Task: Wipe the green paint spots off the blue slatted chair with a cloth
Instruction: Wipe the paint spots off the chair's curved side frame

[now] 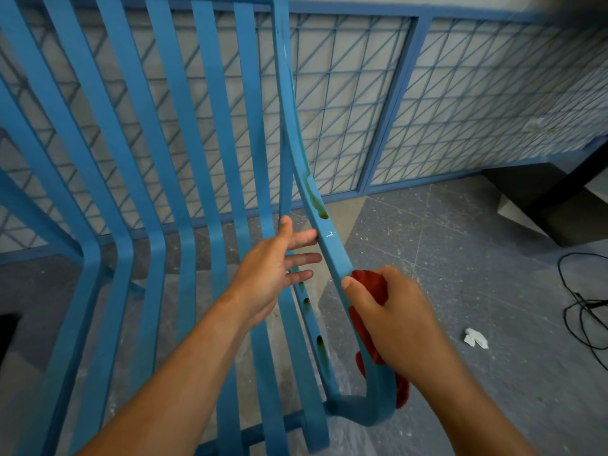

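Gripping a red cloth (370, 284) against the blue chair's (184, 179) side rail, the right hand (399, 320) sits at five o'clock. Left hand (269, 271) rests open-fingered beside the rail, green paint streak (316, 199) toward one o'clock above it.

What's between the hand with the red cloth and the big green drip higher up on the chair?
Only bare blue rail with a small white scuff lies between the right hand, holding the red cloth, and the green drip, in the head view.

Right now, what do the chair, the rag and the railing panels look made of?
Blue slatted chair: probably painted metal or wood; thin bent slats, matte coat, chipped white near the green drip. Red cloth: soft woven fabric, bunched in the right hand. Railing panels: likely painted wire mesh.
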Demonstrator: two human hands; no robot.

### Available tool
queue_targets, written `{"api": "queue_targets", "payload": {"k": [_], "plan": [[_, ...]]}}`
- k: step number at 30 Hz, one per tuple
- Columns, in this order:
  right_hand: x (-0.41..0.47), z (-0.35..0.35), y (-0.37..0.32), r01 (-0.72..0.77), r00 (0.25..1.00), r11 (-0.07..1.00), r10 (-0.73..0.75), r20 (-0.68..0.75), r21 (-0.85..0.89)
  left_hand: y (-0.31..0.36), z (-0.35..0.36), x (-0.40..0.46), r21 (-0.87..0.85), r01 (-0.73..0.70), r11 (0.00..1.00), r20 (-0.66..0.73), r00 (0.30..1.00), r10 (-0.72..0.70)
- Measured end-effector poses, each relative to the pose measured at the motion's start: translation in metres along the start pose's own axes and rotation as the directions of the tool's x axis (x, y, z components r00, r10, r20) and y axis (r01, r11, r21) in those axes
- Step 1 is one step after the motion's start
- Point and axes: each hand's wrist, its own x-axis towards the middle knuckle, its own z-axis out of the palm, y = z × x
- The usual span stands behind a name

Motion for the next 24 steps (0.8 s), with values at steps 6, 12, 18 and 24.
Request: {"api": "queue_targets", "payload": {"k": [6, 12, 18, 24], "plan": [[0.042, 0.011, -0.019, 0.029, 0.999, 0.995, -0.032, -0.031, -0.094, 0.001, -0.004, 0.003, -0.075, 0.054, 0.996, 0.030, 0.998, -0.052], [0.076, 0.018, -0.037, 0.066, 0.992, 0.989, -0.079, -0.095, -0.130, 0.003, -0.008, 0.008, -0.111, 0.099, 0.989, 0.031, 0.995, -0.096], [0.094, 0.019, -0.033, -0.019, 0.993, 1.000, 0.018, -0.118, -0.010, 0.006, -0.009, 0.008, -0.087, 0.098, 0.991, 0.008, 0.995, -0.097], [0.071, -0.001, -0.040, -0.103, 0.993, 0.978, 0.110, -0.031, 0.180, 0.007, -0.011, 0.004, -0.045, 0.092, 0.995, 0.008, 0.996, -0.092]]}}
